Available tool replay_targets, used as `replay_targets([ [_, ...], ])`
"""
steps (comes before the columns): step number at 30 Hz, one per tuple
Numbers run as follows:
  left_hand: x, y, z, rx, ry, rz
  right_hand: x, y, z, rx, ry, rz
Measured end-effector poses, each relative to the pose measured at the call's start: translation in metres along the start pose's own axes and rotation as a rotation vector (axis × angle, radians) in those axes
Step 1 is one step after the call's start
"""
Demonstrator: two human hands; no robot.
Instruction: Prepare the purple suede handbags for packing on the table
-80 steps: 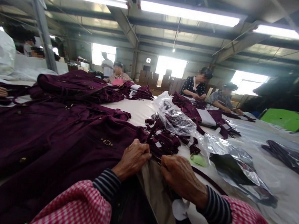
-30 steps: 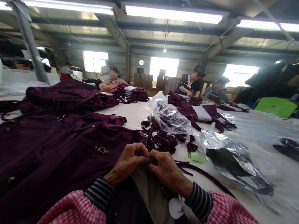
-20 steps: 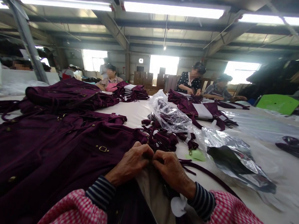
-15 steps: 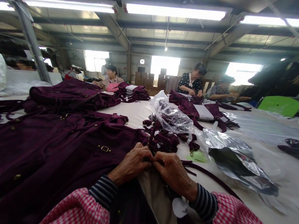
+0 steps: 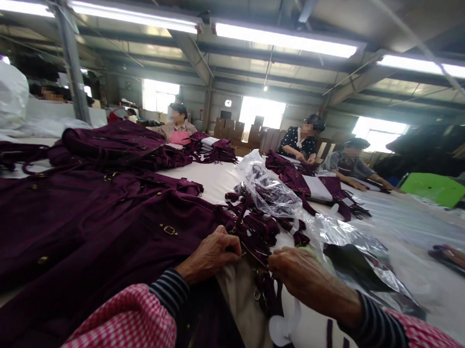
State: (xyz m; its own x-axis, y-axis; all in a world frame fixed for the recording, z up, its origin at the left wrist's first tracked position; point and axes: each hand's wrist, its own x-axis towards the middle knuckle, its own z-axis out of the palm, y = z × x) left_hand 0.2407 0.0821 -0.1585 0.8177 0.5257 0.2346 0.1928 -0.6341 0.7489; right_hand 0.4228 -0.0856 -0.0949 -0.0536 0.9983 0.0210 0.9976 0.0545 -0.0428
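Observation:
Dark purple bags with brass hardware cover the left of the table; one purple bag point(image 5: 151, 216) lies beside my left hand. A bag with a beige lining point(image 5: 244, 306) is directly in front of me. My left hand point(image 5: 214, 254) is closed on the upper edge of this bag. To its right, my right hand point(image 5: 301, 272) pinches the other end of the bag's zippered edge, fingers closed. The edge runs between both hands. A white round tag point(image 5: 281, 329) hangs below my right hand. Purple straps point(image 5: 261, 225) with metal clips lie just beyond.
Clear plastic wrapping point(image 5: 271, 189) and a silvery plastic bag point(image 5: 361, 255) lie ahead and right on the white table point(image 5: 216, 175). Stacked purple bags point(image 5: 212, 147) stand farther back. Several people work across the table. Another person's hand point(image 5: 461, 259) shows at the right edge.
My right hand has moved right, away from my left hand, opening a gap along the bag's edge. The camera view has tilted. At the far right, a person's hand has appeared.

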Motion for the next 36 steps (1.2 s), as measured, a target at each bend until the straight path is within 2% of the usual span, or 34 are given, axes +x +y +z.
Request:
replay_targets([
  [2,0.0,-0.001,0.0,-0.019,-0.001,-0.003,-0.004,0.011,-0.002,0.025,0.044,0.047],
  [5,0.001,-0.003,-0.001,-0.063,-0.006,-0.008,-0.001,0.022,-0.003,0.193,0.196,0.107],
  [9,0.004,-0.003,-0.006,-0.126,-0.017,0.009,0.02,0.016,0.009,0.525,0.441,0.141],
  [11,0.004,-0.003,-0.008,-0.18,-0.02,0.022,0.034,0.006,0.02,0.82,0.437,0.175],
  [14,0.005,-0.004,-0.009,-0.261,-0.022,0.009,0.051,-0.008,0.036,1.28,0.308,0.181],
  [17,0.004,-0.004,-0.007,-0.262,-0.011,0.0,0.058,-0.011,0.049,1.498,0.29,0.151],
  [20,0.004,-0.002,-0.006,-0.223,0.0,-0.008,0.059,-0.007,0.056,1.561,0.301,0.164],
  [30,0.005,0.001,-0.006,-0.179,-0.002,0.012,0.056,-0.005,0.064,1.497,0.269,0.232],
  [36,0.001,0.003,0.002,-0.107,0.076,-0.072,0.058,-0.01,0.064,1.488,0.205,0.247],
])
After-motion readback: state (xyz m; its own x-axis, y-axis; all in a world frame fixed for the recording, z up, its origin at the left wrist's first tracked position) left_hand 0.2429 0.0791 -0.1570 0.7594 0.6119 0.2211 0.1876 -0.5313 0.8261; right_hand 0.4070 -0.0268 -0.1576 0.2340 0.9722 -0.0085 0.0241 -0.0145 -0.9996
